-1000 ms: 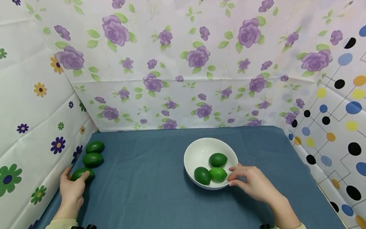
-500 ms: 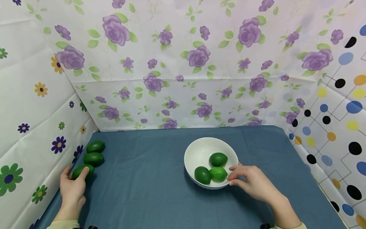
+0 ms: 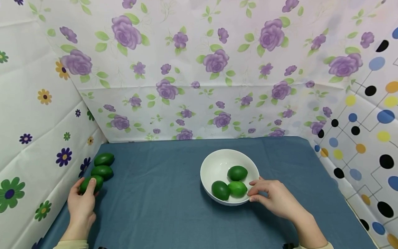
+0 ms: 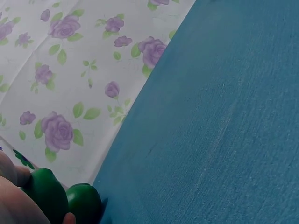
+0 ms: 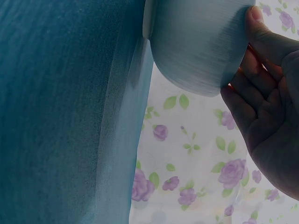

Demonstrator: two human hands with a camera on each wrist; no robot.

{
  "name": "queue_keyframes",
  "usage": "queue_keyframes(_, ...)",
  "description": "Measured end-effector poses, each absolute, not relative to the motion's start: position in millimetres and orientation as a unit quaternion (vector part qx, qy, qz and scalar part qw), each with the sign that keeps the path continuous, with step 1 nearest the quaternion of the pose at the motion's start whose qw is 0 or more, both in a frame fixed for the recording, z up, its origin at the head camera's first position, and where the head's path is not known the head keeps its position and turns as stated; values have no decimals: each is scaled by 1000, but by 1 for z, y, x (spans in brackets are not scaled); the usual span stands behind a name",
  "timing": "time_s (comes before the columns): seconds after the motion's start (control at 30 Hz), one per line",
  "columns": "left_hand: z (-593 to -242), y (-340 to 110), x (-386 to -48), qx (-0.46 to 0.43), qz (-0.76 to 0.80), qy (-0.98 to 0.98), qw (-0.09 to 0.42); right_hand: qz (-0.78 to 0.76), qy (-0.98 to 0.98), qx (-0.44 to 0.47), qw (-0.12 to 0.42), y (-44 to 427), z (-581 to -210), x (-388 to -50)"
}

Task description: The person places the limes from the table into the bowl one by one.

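At the table's left side, my left hand (image 3: 81, 204) grips a dark green lime (image 3: 98, 183) between thumb and fingers. This lime is tilted and partly covered by the thumb. Just beyond it lie a second lime (image 3: 102, 171) and a third lime (image 3: 104, 159) in a row. On the right, a white bowl (image 3: 214, 166) contains two dark green limes (image 3: 237, 173) and a lighter green lime (image 3: 238, 189). My right hand (image 3: 275, 197) pinches the bowl's right rim. The right wrist view shows the thumb and fingers against the outside of the bowl (image 5: 201, 46).
A blue cloth (image 3: 155, 193) covers the table. White flowered sheeting (image 3: 192, 114) rises along the back edge. Sheeting with daisies (image 3: 40, 166) stands close to my left hand, and dotted sheeting (image 3: 367, 155) borders the right side.
My left hand has tightened on the nearest lime, tilted it and raised it slightly, shifting a little to the right. The right hand and bowl have stayed in place.
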State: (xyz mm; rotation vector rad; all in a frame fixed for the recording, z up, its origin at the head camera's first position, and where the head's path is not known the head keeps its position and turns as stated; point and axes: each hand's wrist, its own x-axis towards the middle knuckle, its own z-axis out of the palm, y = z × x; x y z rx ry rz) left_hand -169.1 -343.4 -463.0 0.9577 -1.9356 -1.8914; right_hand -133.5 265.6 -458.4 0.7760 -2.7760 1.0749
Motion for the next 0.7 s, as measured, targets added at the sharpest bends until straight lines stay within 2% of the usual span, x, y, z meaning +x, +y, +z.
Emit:
queue_keyframes(0.3,-463,-339,-170,324,-685,-637,145,354,-901,249,27,265,-457,-132)
queue_keyframes(0.7,-467,-326,-172,285,-702,-640,128,355,-899,254,30,266,-458,-133)
